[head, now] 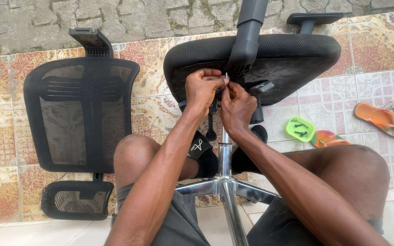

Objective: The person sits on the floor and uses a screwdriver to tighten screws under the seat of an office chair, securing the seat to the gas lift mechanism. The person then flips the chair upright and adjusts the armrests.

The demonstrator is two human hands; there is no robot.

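Both hands met at the far side of the chair's mechanism, under the seat [292, 57]. Left hand [202, 89] fingers curled narrow, pinching a small metal tool [226, 75] that stood upright just above the knuckles. Right hand [236, 105] fingers bunched tight just beside it; whether they gripped anything could not be told. Chrome base [225, 184] stood between the knees. Mesh backrest [80, 114] lay flat on the tiles, well left. Green lid [299, 129] with screws sat right, near orange sandals [381, 119].
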